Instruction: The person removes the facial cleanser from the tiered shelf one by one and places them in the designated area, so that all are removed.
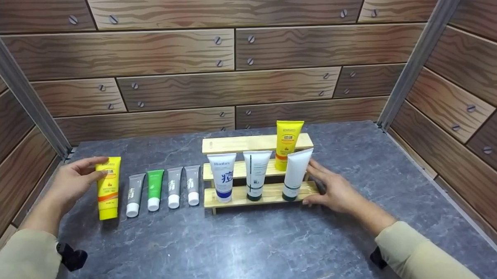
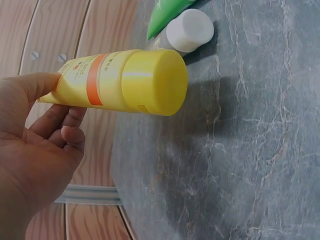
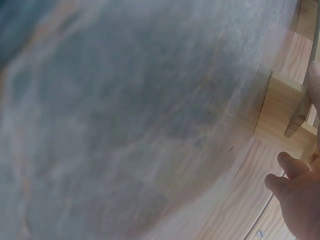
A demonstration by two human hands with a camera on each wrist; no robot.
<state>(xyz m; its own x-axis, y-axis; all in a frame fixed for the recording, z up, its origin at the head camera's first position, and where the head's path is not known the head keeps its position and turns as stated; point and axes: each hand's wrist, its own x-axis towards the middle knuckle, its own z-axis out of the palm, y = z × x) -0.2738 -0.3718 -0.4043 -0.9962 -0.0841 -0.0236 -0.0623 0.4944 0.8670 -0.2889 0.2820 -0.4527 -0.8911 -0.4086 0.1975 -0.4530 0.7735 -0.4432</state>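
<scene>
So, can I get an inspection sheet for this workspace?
Surface: grey, marble-patterned tabletop.
Job's things: three-step wooden rack with three white tubes on its lowest step and a yellow tube on its middle one; left of it, three grey tubes and a green tube in a row.
Clutter: nothing seen.
Hands: left hand pinches a second yellow tube near the end away from its cap; right hand is at the rack's right end, grip partly hidden.
Cables: nothing seen.
Surroundings: wood-patterned panels at back and sides, grey corner posts.
</scene>
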